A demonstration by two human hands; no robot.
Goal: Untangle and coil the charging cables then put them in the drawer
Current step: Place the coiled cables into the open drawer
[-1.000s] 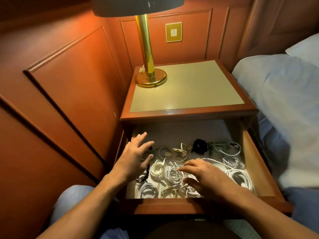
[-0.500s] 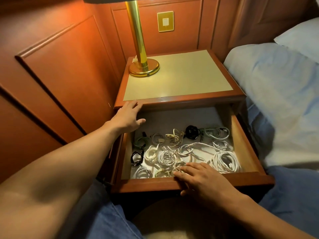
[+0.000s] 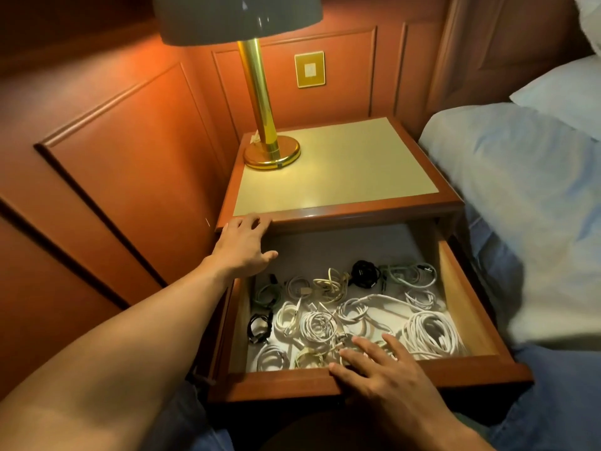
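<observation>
- Many coiled cables (image 3: 429, 333) lie in the drawer (image 3: 465, 307).
- My left hand (image 3: 242, 245) lies flat on the nightstand's (image 3: 335, 177) front left corner.
- My right hand (image 3: 387, 375), spread and empty, rests on the drawer's front edge.

Drawer (image 3: 465, 288): pulled out, open from above. Coiled cables (image 3: 429, 333) cover the front and middle floor. A bare strip at the rear lies partly beneath the nightstand top (image 3: 341, 177) overhang.
Obstacles: left hand (image 3: 242, 242) over the rear-left corner; right hand (image 3: 383, 369) across the front rail and nearest coils. Lamp base (image 3: 271, 154) occupies the top's rear left.
Flanks: bed (image 3: 520, 206) just beside at right, panelled wall (image 3: 130, 177) at left.
</observation>
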